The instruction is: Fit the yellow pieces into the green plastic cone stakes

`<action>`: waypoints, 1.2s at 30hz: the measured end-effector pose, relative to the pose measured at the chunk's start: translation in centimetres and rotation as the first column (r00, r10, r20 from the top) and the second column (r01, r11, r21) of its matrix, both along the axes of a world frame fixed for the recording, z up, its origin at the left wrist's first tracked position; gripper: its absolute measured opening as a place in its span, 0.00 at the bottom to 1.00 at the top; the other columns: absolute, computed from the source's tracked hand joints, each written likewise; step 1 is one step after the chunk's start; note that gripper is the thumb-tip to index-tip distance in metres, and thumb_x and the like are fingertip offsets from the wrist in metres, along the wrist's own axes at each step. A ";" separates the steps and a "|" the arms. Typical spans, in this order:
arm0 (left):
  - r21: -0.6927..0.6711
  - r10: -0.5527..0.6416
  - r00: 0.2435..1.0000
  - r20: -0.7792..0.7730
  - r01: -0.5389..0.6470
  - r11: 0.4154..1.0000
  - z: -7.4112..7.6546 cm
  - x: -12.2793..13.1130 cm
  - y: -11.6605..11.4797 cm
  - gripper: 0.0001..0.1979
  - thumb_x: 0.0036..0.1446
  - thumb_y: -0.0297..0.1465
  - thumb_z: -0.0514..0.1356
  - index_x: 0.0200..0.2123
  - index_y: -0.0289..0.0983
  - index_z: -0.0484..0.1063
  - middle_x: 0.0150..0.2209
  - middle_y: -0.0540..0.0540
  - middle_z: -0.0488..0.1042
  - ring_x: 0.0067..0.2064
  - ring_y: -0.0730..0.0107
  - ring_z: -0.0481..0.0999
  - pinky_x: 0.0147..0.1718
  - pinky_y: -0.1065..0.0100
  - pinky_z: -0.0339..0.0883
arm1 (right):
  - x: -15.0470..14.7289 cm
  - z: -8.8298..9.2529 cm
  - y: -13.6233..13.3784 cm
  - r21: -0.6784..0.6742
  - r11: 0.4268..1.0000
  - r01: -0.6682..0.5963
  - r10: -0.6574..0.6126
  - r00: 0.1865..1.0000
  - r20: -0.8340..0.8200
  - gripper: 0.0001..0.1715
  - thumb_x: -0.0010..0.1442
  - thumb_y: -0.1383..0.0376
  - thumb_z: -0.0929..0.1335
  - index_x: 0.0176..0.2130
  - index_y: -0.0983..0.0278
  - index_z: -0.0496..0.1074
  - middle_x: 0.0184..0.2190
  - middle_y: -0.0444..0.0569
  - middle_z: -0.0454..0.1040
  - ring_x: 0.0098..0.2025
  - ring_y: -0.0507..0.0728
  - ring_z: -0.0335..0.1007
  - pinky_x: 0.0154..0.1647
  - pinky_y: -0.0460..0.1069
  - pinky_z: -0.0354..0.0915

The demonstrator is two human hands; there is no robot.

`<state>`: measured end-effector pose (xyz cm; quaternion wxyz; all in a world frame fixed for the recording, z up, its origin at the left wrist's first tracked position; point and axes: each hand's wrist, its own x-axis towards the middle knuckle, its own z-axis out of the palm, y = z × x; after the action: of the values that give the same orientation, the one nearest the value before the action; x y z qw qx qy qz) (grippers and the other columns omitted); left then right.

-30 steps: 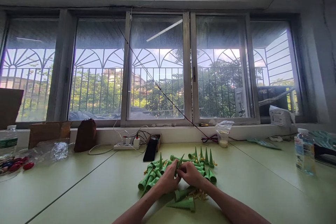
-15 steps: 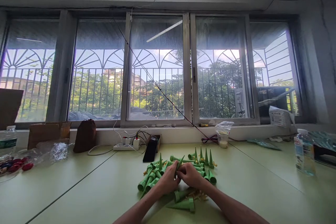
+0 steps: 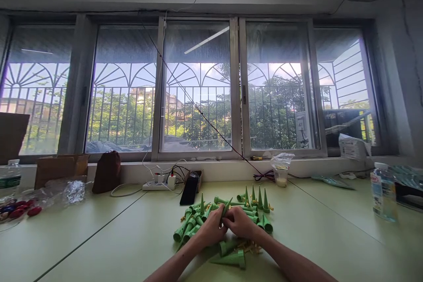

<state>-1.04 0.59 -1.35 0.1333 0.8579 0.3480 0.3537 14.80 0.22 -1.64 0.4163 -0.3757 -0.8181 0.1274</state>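
My left hand (image 3: pixel 213 229) is closed around a green plastic watering spike (image 3: pixel 227 205), its pointed tip tilted up to the right. Against the lower end of that spike, my right hand (image 3: pixel 243 224) has its fingers pinched together; whether they hold a small part is hidden. Other green spikes (image 3: pixel 189 229) lie heaped left of and behind the hands. Several upright spikes (image 3: pixel 260 199) stand at the back right. Nearest me, a loose spike (image 3: pixel 233 259) lies on its side, with small yellow pieces (image 3: pixel 253 246) scattered by my right wrist.
Behind the pile, a black phone (image 3: pixel 189 190) leans near a power strip (image 3: pixel 160 185) with cables. A plastic cup (image 3: pixel 281 175) stands at the back, a bottle (image 3: pixel 382 191) at the right. Red and dark round items (image 3: pixel 21 209) lie at the left, near a cardboard box (image 3: pixel 61 169).
Both hands stay in the same place around the held spike, with only a slight shift of the fingers. The things on the table lie as before.
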 end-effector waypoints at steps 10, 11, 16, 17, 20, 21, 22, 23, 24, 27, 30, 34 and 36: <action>-0.052 0.035 0.998 -0.044 -0.037 0.998 -0.4 -0.2 0.6 0.31 0.44 0.22 0.57 0.55 0.35 0.63 0.50 0.39 0.71 0.54 0.54 0.66 0.54 0.58 0.60 | 0.0 0.3 -0.6 0.002 1.000 0.009 -0.009 0.999 0.043 0.16 0.49 0.70 0.64 0.15 0.66 0.55 0.15 0.38 0.50 0.21 0.46 0.47 0.22 0.44 0.44; -0.050 0.037 0.998 -0.054 -0.040 0.998 -0.3 -0.2 0.5 0.31 0.44 0.22 0.57 0.55 0.35 0.63 0.49 0.39 0.71 0.53 0.55 0.67 0.53 0.58 0.60 | 0.0 0.3 -0.6 0.004 1.000 0.010 -0.010 0.999 0.046 0.16 0.49 0.71 0.64 0.15 0.66 0.56 0.15 0.38 0.50 0.21 0.47 0.47 0.23 0.44 0.44; -0.039 0.036 0.994 -0.106 -0.040 0.998 0.5 0.0 -0.5 0.23 0.45 0.22 0.55 0.48 0.35 0.66 0.41 0.42 0.73 0.45 0.59 0.70 0.47 0.61 0.63 | 0.0 0.2 -0.4 0.021 0.999 0.024 -0.025 0.999 0.048 0.17 0.49 0.72 0.65 0.15 0.66 0.56 0.14 0.38 0.49 0.21 0.46 0.47 0.23 0.44 0.43; -0.040 0.038 0.994 -0.103 -0.042 0.998 0.6 0.0 -0.6 0.22 0.45 0.21 0.55 0.46 0.35 0.66 0.40 0.43 0.73 0.44 0.60 0.70 0.46 0.62 0.63 | 0.0 0.1 -0.3 0.021 0.999 0.025 -0.026 0.999 0.047 0.17 0.49 0.72 0.65 0.15 0.66 0.56 0.14 0.37 0.49 0.21 0.46 0.47 0.23 0.44 0.43; -0.039 0.039 0.995 -0.092 -0.043 0.998 0.5 0.0 -0.5 0.21 0.45 0.21 0.55 0.45 0.36 0.66 0.40 0.44 0.73 0.43 0.62 0.70 0.46 0.64 0.63 | 0.0 0.0 -0.2 0.024 0.999 0.023 -0.024 0.999 0.044 0.16 0.49 0.72 0.65 0.15 0.67 0.58 0.14 0.37 0.50 0.21 0.46 0.47 0.23 0.44 0.43; -0.034 0.038 0.995 -0.093 -0.042 0.999 0.4 0.0 -0.4 0.21 0.45 0.21 0.55 0.45 0.36 0.66 0.40 0.44 0.73 0.44 0.61 0.70 0.46 0.64 0.63 | 0.0 0.0 -0.2 0.026 0.999 0.023 -0.024 0.999 0.043 0.16 0.49 0.72 0.65 0.15 0.67 0.58 0.14 0.37 0.50 0.21 0.46 0.48 0.23 0.44 0.44; -0.022 0.037 0.995 -0.097 -0.040 0.999 0.3 0.0 -0.2 0.22 0.44 0.21 0.55 0.46 0.36 0.65 0.41 0.43 0.73 0.45 0.61 0.69 0.46 0.64 0.62 | 0.0 -0.1 -0.2 0.026 0.999 0.023 -0.024 0.999 0.042 0.15 0.49 0.72 0.66 0.15 0.67 0.59 0.14 0.37 0.51 0.21 0.46 0.48 0.23 0.44 0.44; -0.010 0.040 0.994 -0.105 -0.041 0.999 0.2 0.0 -0.1 0.23 0.44 0.21 0.55 0.47 0.35 0.65 0.42 0.43 0.73 0.45 0.60 0.69 0.46 0.63 0.62 | 0.0 -0.1 -0.2 0.027 0.999 0.025 -0.026 0.999 0.041 0.15 0.49 0.72 0.66 0.15 0.67 0.60 0.14 0.37 0.51 0.21 0.46 0.48 0.23 0.44 0.44; -0.004 0.038 0.993 -0.114 -0.039 0.999 0.1 0.0 0.1 0.22 0.44 0.21 0.55 0.46 0.35 0.65 0.41 0.43 0.73 0.44 0.60 0.70 0.45 0.63 0.63 | 0.0 -0.1 -0.1 0.026 0.999 0.028 -0.029 0.999 0.041 0.15 0.50 0.72 0.66 0.15 0.67 0.60 0.14 0.37 0.51 0.21 0.46 0.48 0.23 0.44 0.44; 0.004 0.030 0.992 -0.122 -0.030 1.000 0.0 0.0 0.2 0.21 0.44 0.21 0.54 0.45 0.35 0.65 0.38 0.44 0.73 0.42 0.62 0.70 0.43 0.64 0.63 | 0.0 0.0 -0.1 0.024 0.999 0.029 -0.030 0.998 0.050 0.14 0.50 0.72 0.66 0.16 0.67 0.61 0.14 0.38 0.52 0.21 0.46 0.48 0.23 0.44 0.44; -0.008 0.040 0.992 -0.117 -0.041 0.999 0.1 0.0 0.1 0.22 0.43 0.20 0.54 0.45 0.35 0.66 0.37 0.45 0.73 0.41 0.63 0.70 0.44 0.64 0.63 | 0.0 0.0 -0.2 0.020 0.999 0.031 -0.032 0.998 0.055 0.14 0.50 0.72 0.65 0.16 0.67 0.61 0.14 0.38 0.53 0.21 0.46 0.49 0.22 0.44 0.44; -0.023 0.046 0.992 -0.120 -0.049 0.999 0.3 0.0 -0.1 0.20 0.44 0.21 0.55 0.44 0.36 0.66 0.39 0.44 0.73 0.43 0.62 0.69 0.45 0.64 0.62 | 0.0 0.1 -0.4 0.023 0.999 0.032 -0.034 0.998 0.055 0.15 0.49 0.72 0.65 0.16 0.67 0.59 0.14 0.38 0.52 0.21 0.46 0.48 0.22 0.44 0.44; -0.030 0.050 0.991 -0.128 -0.055 0.998 0.3 -0.1 -0.1 0.21 0.44 0.22 0.55 0.46 0.36 0.66 0.40 0.43 0.73 0.44 0.61 0.69 0.46 0.63 0.62 | 0.0 0.1 -0.5 0.026 0.999 0.019 -0.021 0.998 0.054 0.15 0.49 0.72 0.65 0.16 0.67 0.59 0.14 0.38 0.51 0.21 0.46 0.48 0.22 0.44 0.43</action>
<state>-1.14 0.47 -1.07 0.1157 0.8669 0.3841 0.2960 14.83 -0.24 -1.50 0.4000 -0.3818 -0.8269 0.1024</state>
